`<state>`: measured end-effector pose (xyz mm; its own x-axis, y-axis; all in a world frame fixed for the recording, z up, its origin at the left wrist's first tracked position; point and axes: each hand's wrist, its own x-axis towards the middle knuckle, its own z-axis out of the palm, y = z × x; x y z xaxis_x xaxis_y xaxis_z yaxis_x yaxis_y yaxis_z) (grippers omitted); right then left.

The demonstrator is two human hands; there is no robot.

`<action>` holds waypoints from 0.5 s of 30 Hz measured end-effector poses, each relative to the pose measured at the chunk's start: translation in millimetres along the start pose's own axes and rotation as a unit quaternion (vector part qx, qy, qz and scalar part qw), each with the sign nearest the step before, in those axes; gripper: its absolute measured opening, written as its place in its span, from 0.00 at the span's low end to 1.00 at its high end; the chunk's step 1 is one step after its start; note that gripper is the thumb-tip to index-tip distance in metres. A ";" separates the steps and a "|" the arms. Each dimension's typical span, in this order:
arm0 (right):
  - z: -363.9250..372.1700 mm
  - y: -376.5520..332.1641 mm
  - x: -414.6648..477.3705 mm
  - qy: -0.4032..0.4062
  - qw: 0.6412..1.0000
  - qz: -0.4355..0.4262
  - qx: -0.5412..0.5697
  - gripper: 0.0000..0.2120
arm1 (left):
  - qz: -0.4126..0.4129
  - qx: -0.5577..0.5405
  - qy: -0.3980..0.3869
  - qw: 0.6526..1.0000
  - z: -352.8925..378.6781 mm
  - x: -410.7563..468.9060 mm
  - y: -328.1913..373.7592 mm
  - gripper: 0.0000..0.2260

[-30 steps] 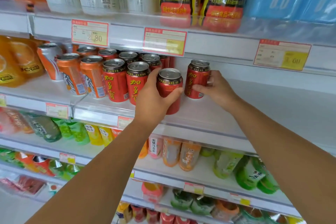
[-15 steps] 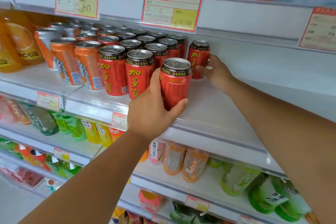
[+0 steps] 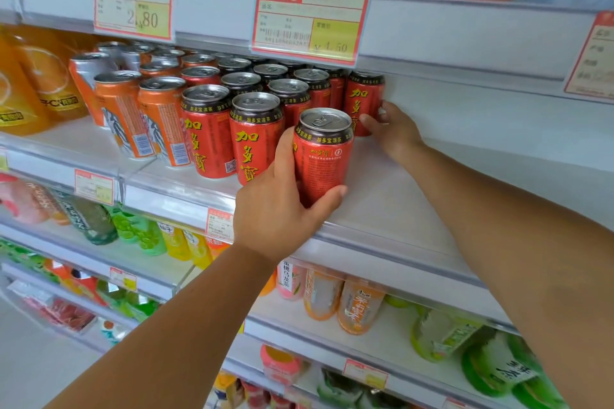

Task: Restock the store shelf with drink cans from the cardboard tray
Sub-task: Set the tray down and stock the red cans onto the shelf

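Note:
Several red drink cans point(image 3: 207, 129) stand in rows on the white shelf point(image 3: 392, 209). My left hand point(image 3: 282, 206) grips a red can point(image 3: 324, 153) upright at the shelf's front, right of the front row. My right hand point(image 3: 393, 131) reaches deeper and holds another red can point(image 3: 363, 100) by its right side, at the right end of a back row. The cardboard tray is out of view.
Orange cans point(image 3: 139, 116) and an orange juice bottle point(image 3: 36, 83) fill the left of the same shelf. Price tags point(image 3: 309, 25) hang from the shelf above. Bottled drinks point(image 3: 352, 302) lie on the lower shelves. Bare shelf surface extends to the right of the cans.
My right hand has pushed its can farther back beside the rear rows. My left hand has set its can lower at the shelf front. The camera has moved closer and tilted down.

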<state>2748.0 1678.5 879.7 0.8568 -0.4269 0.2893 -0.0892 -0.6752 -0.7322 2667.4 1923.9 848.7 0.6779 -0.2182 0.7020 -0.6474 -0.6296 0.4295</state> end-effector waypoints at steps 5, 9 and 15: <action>-8.8 -15.6 -25.1 -0.047 0.998 0.044 0.007 0.31 | -0.011 -0.013 -0.008 1.000 -2.9 -0.2 0.2 0.41; -25.8 -37.4 -79.0 -0.141 0.988 -0.028 0.050 0.26 | -0.017 -0.041 -0.055 0.997 -8.1 3.1 -1.9 0.46; -26.3 -66.0 -158.4 -0.252 0.943 -0.062 0.206 0.45 | 0.007 -0.141 -0.133 0.981 -30.7 -8.7 -21.4 0.44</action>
<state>2604.9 1774.8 898.4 0.9896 0.0510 0.1342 0.1436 -0.3657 -0.9196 2664.6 1962.2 850.9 0.7109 -0.4355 0.5522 -0.7024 -0.4017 0.5876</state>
